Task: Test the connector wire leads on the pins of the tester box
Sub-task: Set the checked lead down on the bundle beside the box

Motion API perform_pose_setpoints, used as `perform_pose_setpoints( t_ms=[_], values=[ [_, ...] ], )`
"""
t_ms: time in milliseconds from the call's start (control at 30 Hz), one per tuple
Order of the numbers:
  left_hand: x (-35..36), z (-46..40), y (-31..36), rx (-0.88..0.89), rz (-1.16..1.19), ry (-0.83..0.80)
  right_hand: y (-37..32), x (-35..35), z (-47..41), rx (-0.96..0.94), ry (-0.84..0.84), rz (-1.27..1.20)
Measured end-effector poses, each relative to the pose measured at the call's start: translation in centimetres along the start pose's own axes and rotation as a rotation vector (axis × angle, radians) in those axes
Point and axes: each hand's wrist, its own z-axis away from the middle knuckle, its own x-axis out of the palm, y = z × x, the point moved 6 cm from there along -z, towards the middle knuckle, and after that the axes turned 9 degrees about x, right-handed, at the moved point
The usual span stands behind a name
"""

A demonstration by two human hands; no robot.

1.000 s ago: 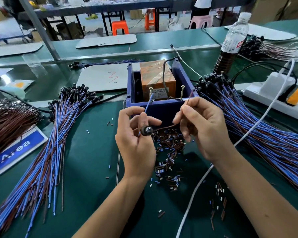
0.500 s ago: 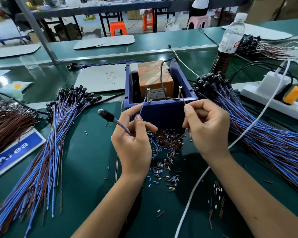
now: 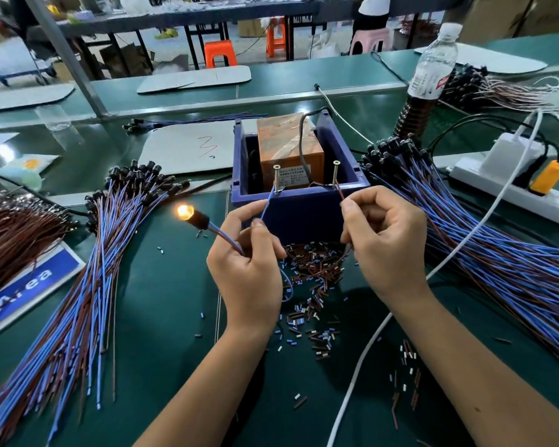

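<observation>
Since 0.5 s ago the bulb (image 3: pixel 186 211) at the connector (image 3: pixel 199 218) tip is glowing orange; it was dark then, and both leads are now reaching the pins.

Landmark: the box (image 3: pixel 299 204), blue, sitting mid-table (image 3: pixel 162 317) with an orange block (image 3: pixel 289 146) inside it.

Right of the box, a big bundle (image 3: pixel 484 240) of blue and brown wires is fanning out; left of it a similar bundle (image 3: pixel 78 301) is lying with black heads pointing up-table.

Left hand (image 3: pixel 249 269) is hovering in front of the box's left corner, thumb and forefinger pinching the blue lead (image 3: pixel 267 206), other fingers curling round the connector's wire. The lead is running up to the left pin (image 3: pixel 276 179) at the box's near rim.

Right hand (image 3: pixel 388 240) is working in front of the box's right corner, fingertips pinching the brown lead (image 3: pixel 340 192), which is meeting the base of the right pin (image 3: pixel 335 174).

Connector is sticking out left of the box, above the table.

Just in front of the box, cut insulation scraps (image 3: pixel 313 269) are lying in a heap.
</observation>
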Motion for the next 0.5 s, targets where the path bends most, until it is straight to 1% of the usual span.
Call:
perform_pose_setpoints(
  t_ms=[167, 267, 333, 367, 433, 500],
  values=[
    [-0.8, -0.1, 0.6, 0.03, 0.066, 0.107, -0.2, 0.0, 0.1, 0.0, 0.012, -0.013],
    [0.1, 0.0, 1.1, 0.004, 0.071, 0.067, -0.4, -0.5, 0.4, 0.01, 0.043, -0.027],
    [1.9, 0.2, 1.4, -0.07, 0.074, -0.034, -0.6, -1.5, 0.5, 0.026, 0.073, -0.037],
    [3.3, 0.4, 1.7, -0.118, 0.079, -0.113, -0.7, -2.3, 0.6, 0.04, 0.096, -0.052],
    [6.9, 1.1, 2.5, -0.224, 0.089, -0.301, -0.9, -4.8, 0.7, 0.075, 0.159, -0.103],
    [11.1, 2.4, 3.4, -0.349, 0.094, -0.495, -1.3, -8.3, 0.9, 0.082, 0.269, -0.137]
  ],
)
